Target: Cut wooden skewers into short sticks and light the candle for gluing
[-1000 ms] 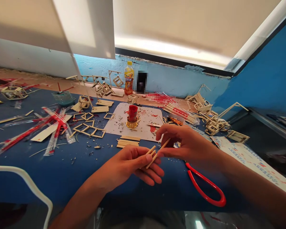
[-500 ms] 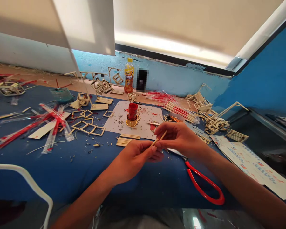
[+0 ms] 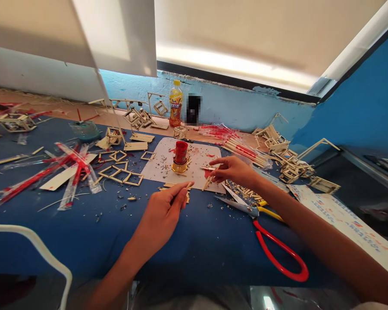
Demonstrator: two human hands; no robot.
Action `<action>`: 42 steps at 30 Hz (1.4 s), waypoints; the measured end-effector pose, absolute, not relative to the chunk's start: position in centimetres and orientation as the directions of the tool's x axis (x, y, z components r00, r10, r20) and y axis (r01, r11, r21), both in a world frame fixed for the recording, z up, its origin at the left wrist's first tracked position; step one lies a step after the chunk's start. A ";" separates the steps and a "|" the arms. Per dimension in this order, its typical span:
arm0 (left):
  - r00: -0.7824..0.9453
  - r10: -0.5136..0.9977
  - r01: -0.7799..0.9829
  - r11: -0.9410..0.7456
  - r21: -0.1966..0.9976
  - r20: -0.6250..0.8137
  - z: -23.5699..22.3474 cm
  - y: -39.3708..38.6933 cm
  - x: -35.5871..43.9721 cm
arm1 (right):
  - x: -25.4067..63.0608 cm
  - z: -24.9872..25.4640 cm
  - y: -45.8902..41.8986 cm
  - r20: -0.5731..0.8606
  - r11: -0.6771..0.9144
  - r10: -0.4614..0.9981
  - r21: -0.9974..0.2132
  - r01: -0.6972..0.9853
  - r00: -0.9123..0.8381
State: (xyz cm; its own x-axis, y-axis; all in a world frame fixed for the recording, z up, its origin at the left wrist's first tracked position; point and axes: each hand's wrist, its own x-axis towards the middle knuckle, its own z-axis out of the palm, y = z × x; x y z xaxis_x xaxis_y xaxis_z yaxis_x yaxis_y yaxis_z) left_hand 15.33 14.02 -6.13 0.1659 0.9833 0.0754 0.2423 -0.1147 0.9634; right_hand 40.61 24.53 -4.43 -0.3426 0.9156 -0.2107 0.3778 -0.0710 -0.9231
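My left hand (image 3: 163, 213) is closed, and the pale tip of a thin wooden stick (image 3: 190, 185) shows above its finger and thumb. Behind it lies a row of cut sticks (image 3: 168, 186), partly covered. My right hand (image 3: 233, 170) is over the right edge of a white sheet (image 3: 155, 165), a slanting wooden stick (image 3: 208, 184) at its curled fingers. A slim metal blade (image 3: 207, 168) lies at the fingertips, its rear part hidden by the hand. On the sheet stands a red cylinder in a gold-coloured base (image 3: 181, 154).
Red-handled scissors (image 3: 280, 254) and a yellow handle (image 3: 270, 213) lie at right. Stick frames (image 3: 119, 174) and red-and-clear plastic wrappers (image 3: 74, 165) spread leftward. More stick models (image 3: 292, 165) stand at right. A drink bottle (image 3: 175, 105) is at the back. A white tube (image 3: 42, 247) curves at front left.
My hands have moved apart. The right hand went up and left to the blade on the sheet, the left drew back leftward, uncovering the scissors' blades and a pile of stick scraps.
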 end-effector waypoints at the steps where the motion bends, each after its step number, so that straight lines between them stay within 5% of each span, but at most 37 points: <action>1: 0.175 0.983 0.226 -0.103 0.969 0.063 -6.3 14.0 15.4 | 40.7 -4.4 24.4 -0.192 -0.058 0.921 -0.929 0.367 -0.340; 10: 0.261 0.965 0.085 -0.033 0.996 0.010 -6.1 13.7 16.6 | 39.2 -0.8 16.9 0.001 0.184 0.883 -0.920 0.345 -0.470; 14: 0.298 0.954 0.084 -0.041 0.996 0.014 -6.1 13.2 17.3 | 37.7 -1.3 13.4 0.122 0.411 0.849 -0.766 0.495 -0.515; 20: 0.354 0.934 0.162 -0.114 0.980 0.050 -6.5 12.9 17.5 | 37.6 -2.6 13.7 0.141 0.498 0.828 -0.629 0.597 -0.542; 23: 0.376 0.925 0.194 -0.138 0.971 0.056 -6.7 12.9 17.4 | 37.6 -2.8 14.0 0.134 0.486 0.839 -0.623 0.613 -0.528; 29: 0.386 0.921 0.220 -0.150 0.964 0.056 -6.6 12.9 17.1 | 37.8 -3.4 13.8 0.041 0.253 0.902 -0.857 0.448 -0.430; 42: 0.426 0.903 0.322 -0.196 0.926 0.043 -6.7 12.9 17.0 | 38.1 -3.8 14.0 -0.008 0.149 0.915 -0.922 0.357 -0.403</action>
State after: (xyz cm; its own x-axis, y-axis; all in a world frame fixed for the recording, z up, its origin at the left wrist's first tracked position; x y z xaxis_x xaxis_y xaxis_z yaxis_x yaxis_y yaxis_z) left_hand 17.00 12.92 -6.71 0.4264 0.9035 0.0433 0.3221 -0.1964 0.9261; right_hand 38.08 14.01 -3.76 -0.4033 0.9150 -0.0082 0.3565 0.1488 -0.9224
